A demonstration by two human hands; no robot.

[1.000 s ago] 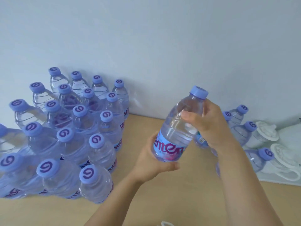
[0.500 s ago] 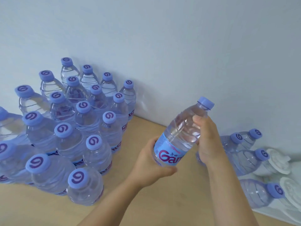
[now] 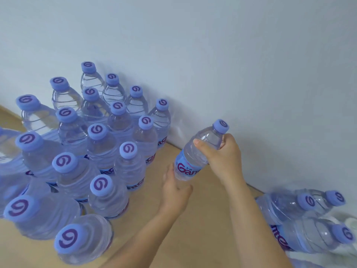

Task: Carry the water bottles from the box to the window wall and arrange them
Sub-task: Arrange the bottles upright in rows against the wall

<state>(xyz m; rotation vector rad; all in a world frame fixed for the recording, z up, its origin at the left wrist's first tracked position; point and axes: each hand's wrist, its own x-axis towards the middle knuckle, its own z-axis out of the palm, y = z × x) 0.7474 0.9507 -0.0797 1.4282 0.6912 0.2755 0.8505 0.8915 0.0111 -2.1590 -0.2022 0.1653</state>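
Two hands hold a tilted bottle above the floor w/ left hand cupping its base, right hand wrapped at the neck; best stood upright beside the group of bottles by the wall.

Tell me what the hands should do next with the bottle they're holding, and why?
Probably lower the held bottle and stand it on the floor right beside the group of upright bottles by the wall. It is tilted and in the air, with the right hand gripping near its neck and the left hand at its base, and bare floor shows next to the group's nearest row.
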